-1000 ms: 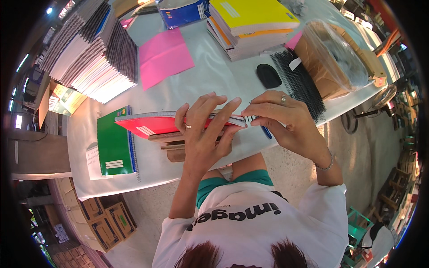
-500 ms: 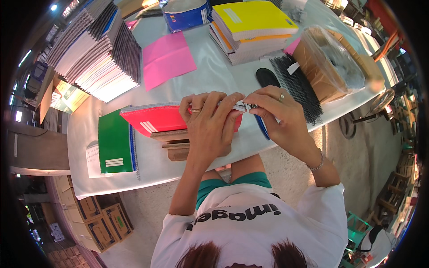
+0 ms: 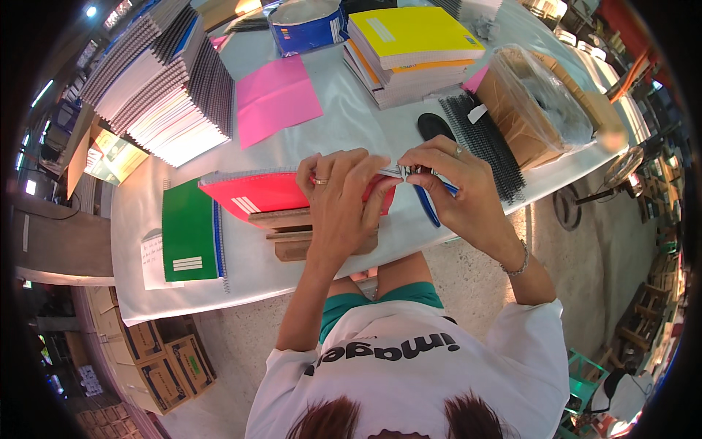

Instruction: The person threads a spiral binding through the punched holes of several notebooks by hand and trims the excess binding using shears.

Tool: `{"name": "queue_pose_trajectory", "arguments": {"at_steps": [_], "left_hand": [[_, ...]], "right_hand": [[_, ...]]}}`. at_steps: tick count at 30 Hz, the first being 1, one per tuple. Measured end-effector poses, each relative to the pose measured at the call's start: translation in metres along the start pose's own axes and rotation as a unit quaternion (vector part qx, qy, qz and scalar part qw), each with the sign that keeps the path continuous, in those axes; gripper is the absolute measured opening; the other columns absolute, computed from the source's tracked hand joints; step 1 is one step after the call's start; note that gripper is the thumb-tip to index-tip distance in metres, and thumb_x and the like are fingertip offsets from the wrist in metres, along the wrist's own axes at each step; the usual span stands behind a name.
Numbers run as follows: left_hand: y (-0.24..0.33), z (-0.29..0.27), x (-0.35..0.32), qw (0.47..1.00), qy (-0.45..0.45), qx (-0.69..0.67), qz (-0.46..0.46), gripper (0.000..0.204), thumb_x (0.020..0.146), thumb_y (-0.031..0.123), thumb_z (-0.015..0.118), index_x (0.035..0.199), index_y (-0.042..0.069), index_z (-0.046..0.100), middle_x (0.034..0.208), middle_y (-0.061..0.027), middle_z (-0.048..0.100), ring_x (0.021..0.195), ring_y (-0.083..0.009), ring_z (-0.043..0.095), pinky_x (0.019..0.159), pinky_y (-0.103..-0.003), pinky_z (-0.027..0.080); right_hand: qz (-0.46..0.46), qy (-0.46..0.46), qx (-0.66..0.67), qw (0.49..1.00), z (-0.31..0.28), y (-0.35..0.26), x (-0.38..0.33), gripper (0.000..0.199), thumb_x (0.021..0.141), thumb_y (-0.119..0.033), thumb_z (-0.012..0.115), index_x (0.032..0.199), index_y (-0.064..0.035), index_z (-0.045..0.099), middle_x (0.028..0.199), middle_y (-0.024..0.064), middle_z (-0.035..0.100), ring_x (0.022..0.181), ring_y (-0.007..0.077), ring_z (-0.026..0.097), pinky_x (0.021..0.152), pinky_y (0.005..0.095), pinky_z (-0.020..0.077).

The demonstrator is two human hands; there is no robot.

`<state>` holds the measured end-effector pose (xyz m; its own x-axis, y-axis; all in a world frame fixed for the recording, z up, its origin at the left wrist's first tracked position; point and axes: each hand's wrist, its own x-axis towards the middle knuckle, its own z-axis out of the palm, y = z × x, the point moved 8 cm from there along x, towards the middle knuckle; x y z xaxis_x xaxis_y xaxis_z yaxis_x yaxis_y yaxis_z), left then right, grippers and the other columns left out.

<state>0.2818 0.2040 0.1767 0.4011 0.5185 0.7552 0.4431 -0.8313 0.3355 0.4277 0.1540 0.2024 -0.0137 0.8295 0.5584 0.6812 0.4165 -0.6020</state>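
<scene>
A red notebook (image 3: 256,194) stands on edge, its bound edge upward, leaning against a wooden block stand (image 3: 294,250). My left hand (image 3: 340,192) is closed over its right part, fingers on the top edge and thumb on the red cover. At the notebook's right end, my right hand (image 3: 462,186) grips pliers with blue handles (image 3: 426,207). Their metal head meets the end of the binding at my left fingertips. The fingers partly hide the jaws and wire end. One handle lies under the palm, the other sticks out below.
At left lie a green notebook (image 3: 191,234) and a tall stack of spiral notebooks (image 3: 164,102). Behind are a pink sheet (image 3: 278,99) and yellow-topped books (image 3: 413,36). At right, black binding coils (image 3: 486,146) lie beside a plastic-lined carton (image 3: 523,117) and a black oval object (image 3: 436,128).
The blue handles have spread apart, and the second one now shows under my right palm. My left index finger has shifted slightly; the notebook stays in place.
</scene>
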Motion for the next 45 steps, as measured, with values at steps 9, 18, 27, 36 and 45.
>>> {"name": "queue_pose_trajectory", "arguments": {"at_steps": [9, 18, 27, 36, 45], "left_hand": [[-0.005, -0.003, -0.024, 0.994, 0.081, -0.03, 0.069, 0.03, 0.076, 0.012, 0.081, 0.103, 0.024, 0.075, 0.113, 0.0018, 0.068, 0.111, -0.0191, 0.064, 0.117, -0.045, 0.022], [-0.001, -0.006, -0.031, 0.989, 0.123, -0.022, 0.078, 0.024, 0.078, 0.005, 0.078, 0.091, 0.025, 0.078, 0.107, 0.0012, 0.07, 0.106, -0.0221, 0.07, 0.119, -0.044, 0.024], [-0.004, -0.006, -0.035, 0.988, 0.125, -0.047, 0.07, 0.023, 0.078, 0.01, 0.078, 0.094, 0.026, 0.08, 0.107, 0.0019, 0.07, 0.106, -0.0204, 0.069, 0.122, -0.044, 0.02], [-0.002, -0.009, -0.039, 0.988, 0.129, -0.035, 0.073, 0.026, 0.077, 0.004, 0.08, 0.091, 0.026, 0.078, 0.1, 0.0013, 0.063, 0.106, -0.0226, 0.07, 0.119, -0.045, 0.025], [-0.005, -0.005, -0.035, 0.988, 0.126, -0.041, 0.078, 0.025, 0.077, 0.014, 0.078, 0.1, 0.024, 0.081, 0.103, 0.0052, 0.073, 0.109, -0.0194, 0.067, 0.123, -0.047, 0.02]], "right_hand": [[0.027, -0.039, 0.059, 0.997, -0.005, -0.001, 0.003, 0.02, 0.086, -0.001, 0.073, 0.106, -0.0041, 0.07, 0.091, 0.0113, 0.068, 0.078, 0.0305, 0.064, 0.069, 0.0358, 0.0486], [0.089, -0.079, 0.086, 0.989, -0.002, 0.007, 0.001, 0.018, 0.088, -0.009, 0.075, 0.104, -0.0016, 0.072, 0.092, 0.011, 0.071, 0.081, 0.0238, 0.067, 0.077, 0.0317, 0.0517], [0.088, -0.087, 0.097, 0.988, -0.001, 0.01, 0.002, 0.02, 0.089, -0.015, 0.075, 0.105, -0.0025, 0.073, 0.092, 0.0111, 0.071, 0.079, 0.0228, 0.066, 0.074, 0.0309, 0.0504], [0.136, -0.096, 0.148, 0.975, 0.002, 0.018, 0.0, 0.021, 0.089, -0.014, 0.077, 0.105, -0.0014, 0.074, 0.094, 0.0089, 0.072, 0.084, 0.0179, 0.066, 0.078, 0.0298, 0.0504], [0.148, -0.086, 0.171, 0.97, 0.005, 0.024, 0.002, 0.019, 0.088, -0.008, 0.075, 0.105, 0.0012, 0.074, 0.096, 0.0085, 0.074, 0.088, 0.0172, 0.067, 0.084, 0.0303, 0.052]]}}
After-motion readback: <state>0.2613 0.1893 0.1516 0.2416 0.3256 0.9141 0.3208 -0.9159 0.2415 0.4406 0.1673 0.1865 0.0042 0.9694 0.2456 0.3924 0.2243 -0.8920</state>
